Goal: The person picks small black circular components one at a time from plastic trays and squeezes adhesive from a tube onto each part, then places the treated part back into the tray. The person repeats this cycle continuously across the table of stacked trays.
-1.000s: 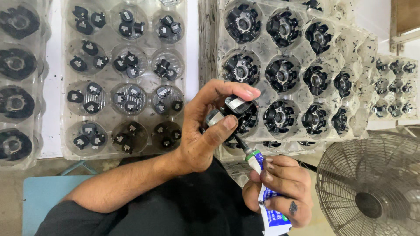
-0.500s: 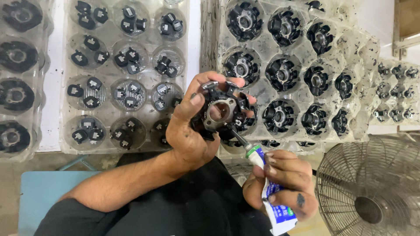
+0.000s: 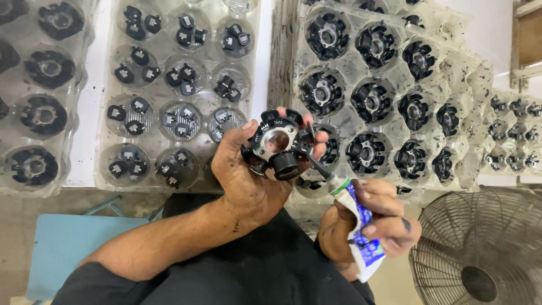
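My left hand (image 3: 248, 175) holds a round black stator (image 3: 276, 144) with a metal centre ring and several black poles, face towards me. My right hand (image 3: 375, 217) grips a white and blue glue tube (image 3: 361, 234), squeezed near its flattened end. The tube's dark nozzle (image 3: 317, 166) touches the stator's lower right edge, beside a black round part. Both hands hover over the front edge of the trays.
A clear plastic tray (image 3: 169, 96) of small black clips lies left of centre. Stacked clear trays (image 3: 395, 96) holding several black stators sit to the right, with more at far left (image 3: 39, 113). A wire fan guard (image 3: 480, 248) is at bottom right, a blue stool (image 3: 68, 243) bottom left.
My left hand turned the stator so its open face and metal ring point at me. The tube's nozzle rose to meet the stator's edge.
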Demonstrator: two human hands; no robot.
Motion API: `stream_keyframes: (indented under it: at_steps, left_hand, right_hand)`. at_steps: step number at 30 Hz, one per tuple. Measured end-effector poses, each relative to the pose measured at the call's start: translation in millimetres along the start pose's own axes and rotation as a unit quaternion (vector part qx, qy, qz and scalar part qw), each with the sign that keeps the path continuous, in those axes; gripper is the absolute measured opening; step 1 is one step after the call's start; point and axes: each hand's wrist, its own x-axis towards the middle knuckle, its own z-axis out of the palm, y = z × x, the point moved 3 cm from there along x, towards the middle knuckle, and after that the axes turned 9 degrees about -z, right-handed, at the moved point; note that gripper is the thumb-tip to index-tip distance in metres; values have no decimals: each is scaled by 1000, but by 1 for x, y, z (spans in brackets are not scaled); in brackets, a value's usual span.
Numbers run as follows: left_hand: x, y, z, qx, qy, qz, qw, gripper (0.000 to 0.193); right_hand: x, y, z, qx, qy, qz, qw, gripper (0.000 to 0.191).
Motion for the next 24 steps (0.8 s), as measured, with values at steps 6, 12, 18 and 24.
stream_keyframes:
  at_steps: [6, 12, 18, 24]
  left_hand:
    - [-20, 24, 6, -9, 36, -19, 999, 42]
    - [-37, 47, 11, -14, 46, -44, 998, 40]
    - [-54, 64, 8, -6, 80, -70, 994, 39]
    - [-70, 75, 1, -13, 93, -110, 990, 39]
  right_hand:
    - [-9, -28, 23, -74, -137, -29, 987, 40]
    - [-22, -49, 51, -9, -137, -24, 990, 34]
    - [-32, -60, 63, 121, -147, -51, 980, 41]
    - [-56, -81, 69, 58, -111, -30, 992, 30]
